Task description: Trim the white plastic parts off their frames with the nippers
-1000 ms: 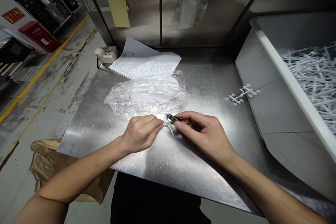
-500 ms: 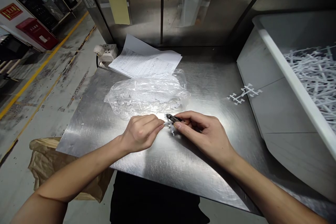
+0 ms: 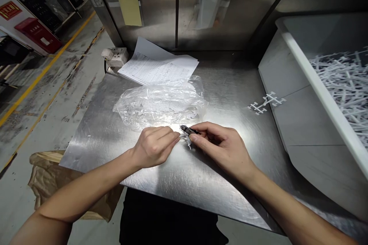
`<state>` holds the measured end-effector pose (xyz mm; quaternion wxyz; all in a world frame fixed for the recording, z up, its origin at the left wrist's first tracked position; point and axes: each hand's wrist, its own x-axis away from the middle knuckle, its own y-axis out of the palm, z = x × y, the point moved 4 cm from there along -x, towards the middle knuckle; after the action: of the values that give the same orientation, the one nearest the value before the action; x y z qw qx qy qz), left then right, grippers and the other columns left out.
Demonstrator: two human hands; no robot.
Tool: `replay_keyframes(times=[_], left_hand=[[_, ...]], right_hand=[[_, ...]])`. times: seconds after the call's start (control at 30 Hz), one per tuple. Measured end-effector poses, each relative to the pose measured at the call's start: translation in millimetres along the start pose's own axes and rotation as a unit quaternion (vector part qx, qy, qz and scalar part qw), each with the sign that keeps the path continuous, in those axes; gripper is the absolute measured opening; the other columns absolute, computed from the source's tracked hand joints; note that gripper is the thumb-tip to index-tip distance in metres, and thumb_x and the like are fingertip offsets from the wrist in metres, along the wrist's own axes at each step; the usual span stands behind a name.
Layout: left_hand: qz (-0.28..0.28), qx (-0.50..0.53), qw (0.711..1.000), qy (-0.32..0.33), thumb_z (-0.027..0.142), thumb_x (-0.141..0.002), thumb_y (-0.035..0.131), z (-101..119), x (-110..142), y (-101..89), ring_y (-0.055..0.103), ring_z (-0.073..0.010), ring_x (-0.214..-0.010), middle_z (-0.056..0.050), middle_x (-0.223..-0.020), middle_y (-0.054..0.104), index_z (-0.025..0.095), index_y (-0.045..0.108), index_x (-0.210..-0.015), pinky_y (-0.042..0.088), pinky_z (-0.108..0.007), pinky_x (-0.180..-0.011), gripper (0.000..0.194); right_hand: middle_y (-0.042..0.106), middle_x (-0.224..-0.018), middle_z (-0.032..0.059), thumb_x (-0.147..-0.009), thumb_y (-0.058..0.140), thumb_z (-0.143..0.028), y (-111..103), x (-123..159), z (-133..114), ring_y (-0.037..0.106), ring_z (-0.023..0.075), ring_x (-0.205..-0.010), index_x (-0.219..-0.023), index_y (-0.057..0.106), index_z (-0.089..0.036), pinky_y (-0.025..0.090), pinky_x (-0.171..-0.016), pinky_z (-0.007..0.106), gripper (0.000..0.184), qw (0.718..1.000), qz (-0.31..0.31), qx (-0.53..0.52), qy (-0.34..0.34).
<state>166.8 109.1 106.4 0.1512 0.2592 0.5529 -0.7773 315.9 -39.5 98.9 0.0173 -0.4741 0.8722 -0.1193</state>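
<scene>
Between thumb and fingers, my left hand [image 3: 158, 146] pinches a white plastic sprue [image 3: 188, 143], a small branched frame mostly hidden by the hands. My right hand [image 3: 220, 143] is closed on a dark metal nail clipper [image 3: 188, 130], its jaw end against or very near the sprue. Just beyond both hands lies a clear plastic bag [image 3: 161, 101] with small white pieces inside. Another branched white sprue [image 3: 266, 103] rests to the right, beside the bin.
A large grey bin [image 3: 310, 118] full of white sprues stands at the right of the metal table [image 3: 94, 130]. Printed sheets [image 3: 161, 61] lie behind the bag, near a power socket [image 3: 117, 56]. A brown paper bag [image 3: 46, 176] sits below the table's left edge.
The clipper has tilted and shifted slightly left at the sprue. Both hands keep their grips, and the view has shifted a little.
</scene>
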Motion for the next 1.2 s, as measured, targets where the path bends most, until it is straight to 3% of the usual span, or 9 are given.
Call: replay_keyframes(times=[0.27, 0.53, 0.8, 1.03, 1.2], left_hand=[[0.013, -0.059, 0.997, 0.038, 0.008, -0.106, 0.065, 9.9, -1.3, -1.2, 0.067, -0.0149, -0.065, 0.0, -0.077, 0.071, 0.015, 0.068, -0.107, 0.05, -0.03, -0.057, 0.008], [0.002, -0.045, 0.999, 0.03, 0.008, -0.105, 0.064, 11.8, -3.5, 0.7, 0.061, -0.014, -0.06, 0.0, -0.073, 0.067, 0.015, 0.068, -0.102, 0.045, -0.029, -0.054, 0.009], [-0.009, -0.039, 0.999, 0.023, 0.01, -0.105, 0.064, 11.5, -4.7, -1.0, 0.066, -0.0152, -0.063, -0.001, -0.076, 0.072, 0.015, 0.07, -0.103, 0.049, -0.029, -0.056, 0.008], [0.017, -0.008, 0.999, -0.043, 0.007, -0.107, 0.06, -5.2, -0.9, -10.3, 0.07, -0.0144, -0.069, -0.002, -0.083, 0.075, 0.016, 0.07, -0.107, 0.053, -0.027, -0.062, 0.013], [0.008, 0.06, 0.994, -0.096, 0.008, -0.109, 0.053, -13.6, -1.2, -13.9, 0.071, -0.0144, -0.072, -0.002, -0.083, 0.073, 0.016, 0.07, -0.113, 0.054, -0.026, -0.066, 0.019]], right_hand=[[0.061, -0.069, -0.0009, -0.098, 0.078, -0.046, 4.6, 2.0, -4.7, 0.054, 0.0154, -0.063, -0.098, 0.08, -0.019, 0.042, -0.059, 0.032, 0.027, 0.997, -0.023, -0.066, 0.03], [0.058, -0.065, -0.0028, -0.098, 0.078, -0.047, 7.8, 2.4, -1.1, 0.049, 0.0136, -0.061, -0.09, 0.077, -0.018, 0.036, -0.059, 0.032, 0.029, 0.997, -0.003, -0.075, 0.032], [0.055, -0.064, -0.0034, -0.097, 0.078, -0.051, 5.1, -2.4, 1.6, 0.045, 0.0131, -0.06, -0.086, 0.074, -0.019, 0.033, -0.059, 0.032, 0.034, 0.995, -0.009, -0.084, 0.044], [0.072, -0.084, 0.0025, -0.097, 0.081, -0.047, -18.6, -10.0, -1.0, 0.062, 0.019, -0.075, -0.108, 0.083, -0.022, 0.042, -0.065, 0.033, 0.028, 1.0, 0.006, -0.016, 0.0], [0.078, -0.092, 0.0051, -0.096, 0.083, -0.047, -20.3, -11.3, -2.5, 0.068, 0.0222, -0.082, -0.113, 0.084, -0.023, 0.048, -0.068, 0.035, 0.029, 1.0, -0.015, -0.018, -0.006]])
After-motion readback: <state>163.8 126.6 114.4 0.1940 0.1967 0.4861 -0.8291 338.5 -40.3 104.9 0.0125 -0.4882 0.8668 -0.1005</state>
